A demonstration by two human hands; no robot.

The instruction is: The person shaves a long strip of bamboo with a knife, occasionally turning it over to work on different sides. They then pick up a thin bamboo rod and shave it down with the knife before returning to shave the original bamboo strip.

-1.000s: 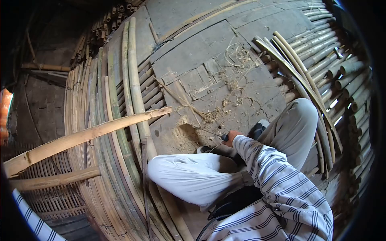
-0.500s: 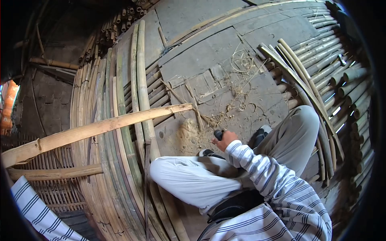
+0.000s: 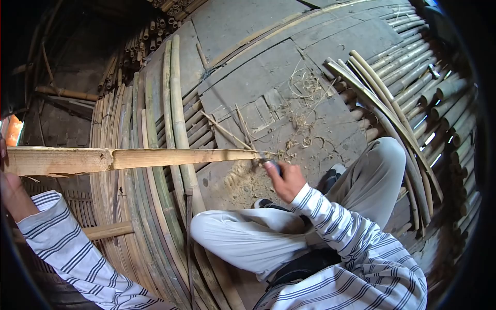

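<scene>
At the left edge, my left hand (image 3: 14,194) is closed on the wide end of a long split bamboo strip (image 3: 181,156), thumb side and fingertips on opposite edges; part of the hand is out of frame. The strip runs level across the view and narrows toward my right hand (image 3: 289,182). That hand is wrapped round the dark handle of a knife (image 3: 275,166). Its short blade, hard to make out, is at the strip's narrow tip and seems to touch it.
Long bamboo strips (image 3: 152,124) lie side by side at my left. Curly shavings (image 3: 305,121) and sawdust (image 3: 237,178) litter the board floor (image 3: 248,72). Curved bamboo pieces (image 3: 395,119) rest by my right knee, beside a floor of bamboo poles (image 3: 403,67).
The strip has swung from a slant to level, its tip now lower and further right. My left hand has come into view on it. The knife in my right hand now meets the tip.
</scene>
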